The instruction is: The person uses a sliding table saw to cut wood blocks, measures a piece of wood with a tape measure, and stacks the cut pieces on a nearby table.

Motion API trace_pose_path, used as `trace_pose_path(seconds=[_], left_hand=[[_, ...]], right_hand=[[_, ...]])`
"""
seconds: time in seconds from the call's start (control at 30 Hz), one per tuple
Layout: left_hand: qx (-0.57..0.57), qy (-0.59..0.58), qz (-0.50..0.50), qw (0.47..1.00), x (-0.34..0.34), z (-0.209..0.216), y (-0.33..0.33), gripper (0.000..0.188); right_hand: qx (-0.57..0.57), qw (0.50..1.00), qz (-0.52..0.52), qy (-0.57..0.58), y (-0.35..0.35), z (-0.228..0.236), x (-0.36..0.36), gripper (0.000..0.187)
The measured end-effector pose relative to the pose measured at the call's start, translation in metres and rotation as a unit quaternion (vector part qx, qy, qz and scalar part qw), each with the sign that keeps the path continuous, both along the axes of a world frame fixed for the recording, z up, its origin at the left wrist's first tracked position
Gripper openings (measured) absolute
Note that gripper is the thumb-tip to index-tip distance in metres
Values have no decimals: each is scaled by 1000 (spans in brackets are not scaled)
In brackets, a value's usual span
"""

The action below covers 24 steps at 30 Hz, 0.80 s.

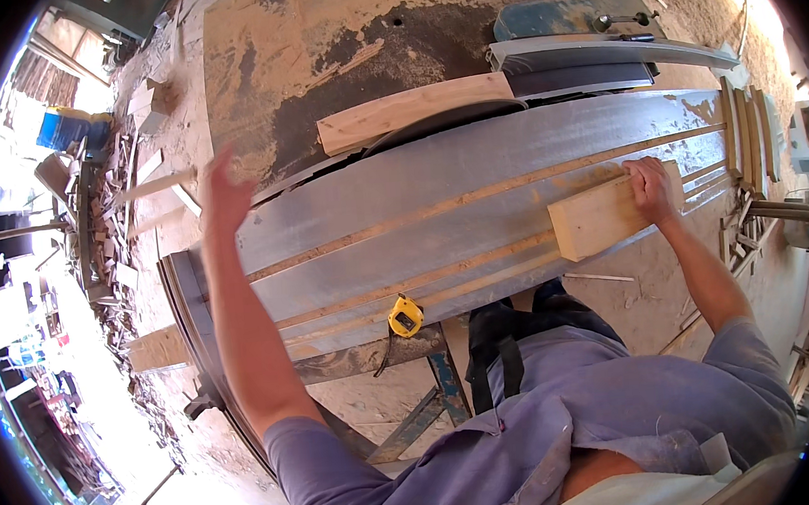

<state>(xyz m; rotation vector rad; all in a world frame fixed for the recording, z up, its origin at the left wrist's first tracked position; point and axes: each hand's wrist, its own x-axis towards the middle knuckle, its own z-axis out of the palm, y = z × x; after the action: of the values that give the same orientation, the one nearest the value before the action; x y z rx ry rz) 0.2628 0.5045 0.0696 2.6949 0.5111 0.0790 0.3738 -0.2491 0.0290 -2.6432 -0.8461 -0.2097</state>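
My right hand (pixel 651 190) grips a thick pale wooden block (pixel 599 216) at its right end, and the block rests on the near right side of the grey metal sliding saw table (pixel 400 187). My left hand (pixel 225 195) is raised over the table's left end, smeared by motion, with its fingers apart. Just left of it is a blurred thin wood strip (pixel 154 187), apart from the hand; whether it is in the air I cannot tell. A longer wooden piece (pixel 413 109) lies behind the dark round saw blade (pixel 447 124).
A metal fence (pixel 606 53) stands behind the blade on the right. On the table's near edge sits a yellow tape measure (pixel 405 317). A dark crosscut rail (pixel 206 341) spans the left end. Offcuts (pixel 108 245) litter the floor at left, near a blue bucket (pixel 68 129).
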Motion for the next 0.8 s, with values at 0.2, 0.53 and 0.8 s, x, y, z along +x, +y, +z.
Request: trace_pose_path(seconds=[0.2, 0.53, 0.8], left_hand=[[-128, 40, -91, 987, 42, -10, -86, 77], [-149, -10, -58, 987, 47, -44, -81, 77], [-137, -50, 71, 987, -54, -26, 11, 79]], right_hand=[[-11, 1000, -6, 11, -3, 0, -1, 18], [-6, 1000, -8, 13, 2, 9, -4, 18], [-8, 1000, -3, 7, -2, 1, -1, 19]])
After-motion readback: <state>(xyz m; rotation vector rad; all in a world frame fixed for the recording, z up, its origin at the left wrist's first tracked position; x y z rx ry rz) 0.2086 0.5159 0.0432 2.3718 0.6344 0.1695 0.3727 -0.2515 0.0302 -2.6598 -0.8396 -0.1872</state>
